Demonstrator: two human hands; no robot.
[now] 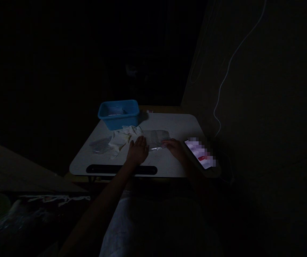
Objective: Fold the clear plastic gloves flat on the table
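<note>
A clear plastic bag (157, 136) lies flat on the small white table, between my two hands. My left hand (138, 151) rests palm down at the bag's left edge, its fingers stretched out. At the bag's right edge, my right hand (174, 147) has its fingertips closed on the plastic. Crumpled whitish paper or cloth pieces (119, 139) lie just left of my left hand. Farther left is another clear plastic bag (99, 145); its contents are too dim to make out.
A blue plastic basket (121, 121) stands at the table's back left. On the right, a phone with a lit screen (200, 153) lies by the table edge. A black slot (110, 169) runs along the front of the white table (174, 123). A white cable (229, 66) hangs along the wall.
</note>
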